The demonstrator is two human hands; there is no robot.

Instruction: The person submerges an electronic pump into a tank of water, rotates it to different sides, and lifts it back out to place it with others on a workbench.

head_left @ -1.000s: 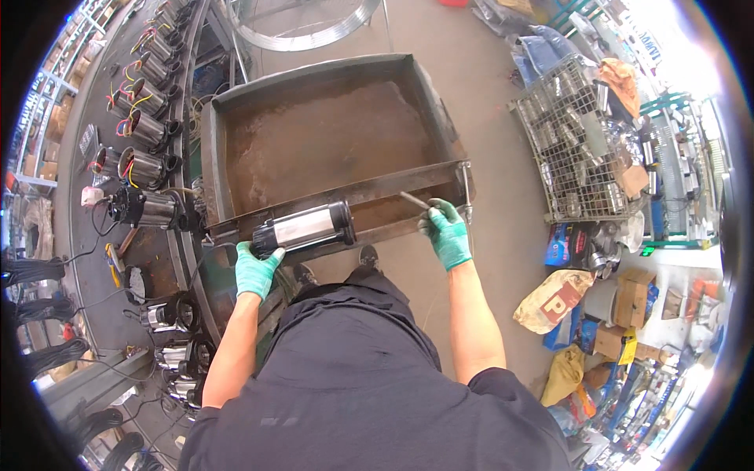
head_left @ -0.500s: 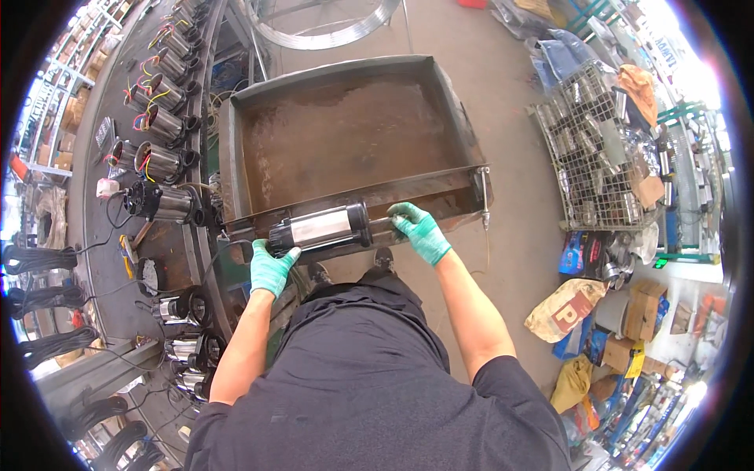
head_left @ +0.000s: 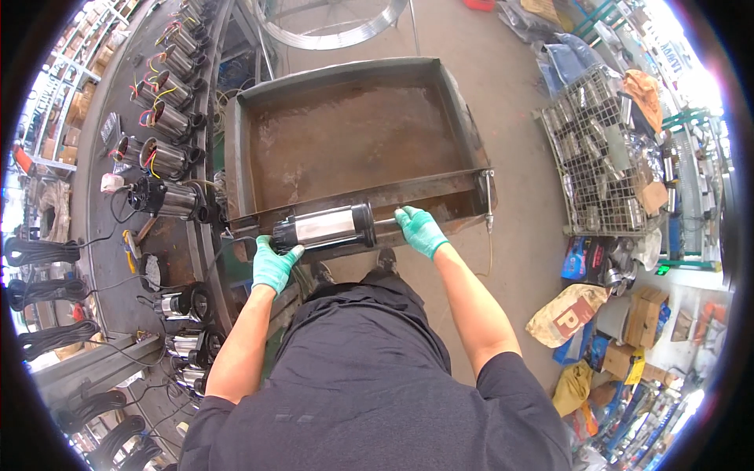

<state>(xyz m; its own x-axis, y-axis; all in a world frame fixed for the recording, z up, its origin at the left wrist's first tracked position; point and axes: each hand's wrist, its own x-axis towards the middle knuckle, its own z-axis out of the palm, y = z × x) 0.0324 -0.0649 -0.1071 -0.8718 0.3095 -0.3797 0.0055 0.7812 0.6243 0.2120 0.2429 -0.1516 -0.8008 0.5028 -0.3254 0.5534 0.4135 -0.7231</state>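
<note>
A shiny steel cylinder with black ends [head_left: 326, 228], a pump motor by its look, lies across the near rim of a rusty metal tank [head_left: 243, 149] filled with brown water. My left hand [head_left: 275, 265], in a green glove, grips the cylinder's left end. My right hand [head_left: 420, 230], gloved the same, holds the thin shaft sticking out of its right end, over the tank's front rim.
A workbench [head_left: 102, 228] on the left carries several similar motors [head_left: 169, 200] with coloured wires and coiled black cables. A wire cage [head_left: 605, 169] full of metal parts stands at right. Sacks and cardboard boxes [head_left: 573, 314] lie on the concrete floor beside it.
My right hand slid left along the tank's front rim from a thin rod to the motor's shaft end. The motor stays on the rim in my left hand.
</note>
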